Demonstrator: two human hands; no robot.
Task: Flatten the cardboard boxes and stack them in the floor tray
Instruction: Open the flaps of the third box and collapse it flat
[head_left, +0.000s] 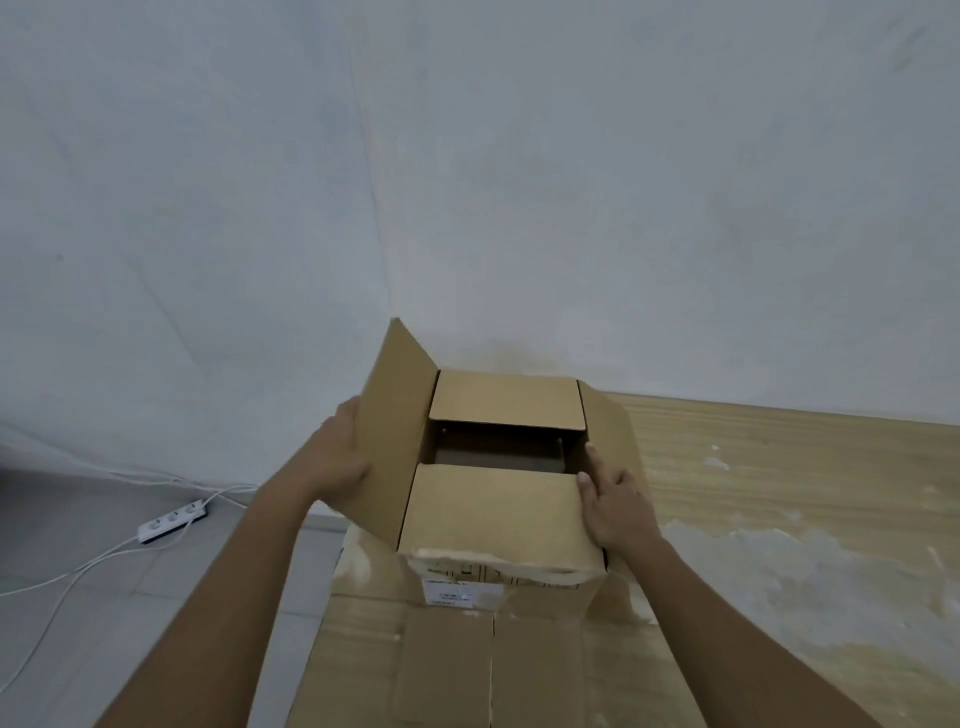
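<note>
- Fingers (597, 458) of the right hand (621, 512) lie straight and spread on the right side of the cardboard box (493, 512), with the thumb on the corner of the near flap.
- Over to the left hand (335, 457): it's against the outside of the tall left flap, which stands upright. Its fingertips run behind the flap, so I can't tell how they lie.
- Box sits centre, near the wall corner, top open, the far and near flaps folded inward with a dark gap between.
- It rests on flattened cardboard (452, 667).
- White power strip (174, 519) lies on the grey floor, well to the left.
</note>
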